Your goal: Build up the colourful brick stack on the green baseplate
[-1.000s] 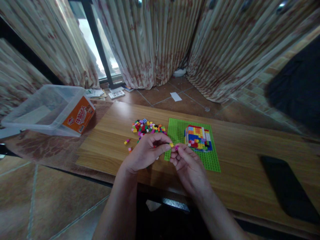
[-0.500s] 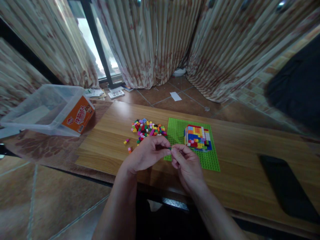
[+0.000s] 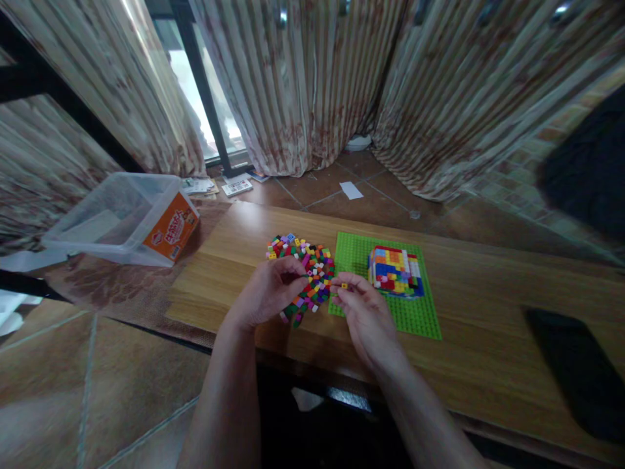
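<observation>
From the head view, our hands have just come apart, so they're working separately now. Our left hand (image 3: 273,290) is arched over the loose bricks (image 3: 319,286), thumb and finger nearly meeting; can't tell if there's anything between them. Our right hand (image 3: 366,312) has a tight fingertip pinch on a small yellow brick (image 3: 344,286), fingers curled, beside the built block (image 3: 396,268) on the green baseplate (image 3: 352,251).

The person wears dark clothing (image 3: 325,440), with forearms (image 3: 232,384) and hands (image 3: 368,319) bare.
</observation>
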Tool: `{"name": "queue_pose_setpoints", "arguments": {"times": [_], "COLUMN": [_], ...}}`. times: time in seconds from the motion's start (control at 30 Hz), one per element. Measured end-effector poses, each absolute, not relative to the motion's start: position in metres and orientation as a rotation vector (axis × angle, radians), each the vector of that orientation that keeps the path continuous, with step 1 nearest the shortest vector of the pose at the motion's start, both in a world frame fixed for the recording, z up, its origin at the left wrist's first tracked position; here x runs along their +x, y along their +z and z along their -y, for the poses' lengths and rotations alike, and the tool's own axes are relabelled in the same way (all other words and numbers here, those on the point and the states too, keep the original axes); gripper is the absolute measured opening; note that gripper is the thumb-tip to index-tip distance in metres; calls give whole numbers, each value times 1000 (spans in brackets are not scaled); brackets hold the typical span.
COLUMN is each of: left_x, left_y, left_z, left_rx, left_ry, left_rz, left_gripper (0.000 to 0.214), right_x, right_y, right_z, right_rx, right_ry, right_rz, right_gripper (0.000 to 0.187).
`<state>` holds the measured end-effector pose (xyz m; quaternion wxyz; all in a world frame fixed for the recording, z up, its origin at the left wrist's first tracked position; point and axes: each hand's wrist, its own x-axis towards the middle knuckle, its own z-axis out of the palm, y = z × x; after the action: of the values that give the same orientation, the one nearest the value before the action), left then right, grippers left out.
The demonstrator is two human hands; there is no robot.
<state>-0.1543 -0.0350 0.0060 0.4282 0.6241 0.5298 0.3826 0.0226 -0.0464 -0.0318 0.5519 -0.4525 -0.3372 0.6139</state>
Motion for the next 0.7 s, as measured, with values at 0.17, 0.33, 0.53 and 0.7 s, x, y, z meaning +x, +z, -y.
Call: {"name": "queue_pose_setpoints", "arguments": {"times": [0.17, 0.33, 0.53, 0.7], "left_x": [-169, -176, -185, -186], "left_y": [-2, -15, -13, -10], "left_z": [37, 36, 39, 44], "left_rx": [1612, 1707, 1773, 1789], "left_ry": [917, 892, 884, 799], "left_rz": [-1460, -1485, -1504, -1402], "left_gripper": [7, 6, 15, 13], "right_x": [6, -3, -8, -8], "right_y": [-41, -39, -35, -29], "right_z": [39, 35, 34, 38], "right_rx": [-1089, -1109, -1069, -1035], "right_ry": [1330, 1262, 1232, 1180], "right_rz": [914, 976, 1060, 1255], "right_gripper": [31, 40, 37, 30]}}
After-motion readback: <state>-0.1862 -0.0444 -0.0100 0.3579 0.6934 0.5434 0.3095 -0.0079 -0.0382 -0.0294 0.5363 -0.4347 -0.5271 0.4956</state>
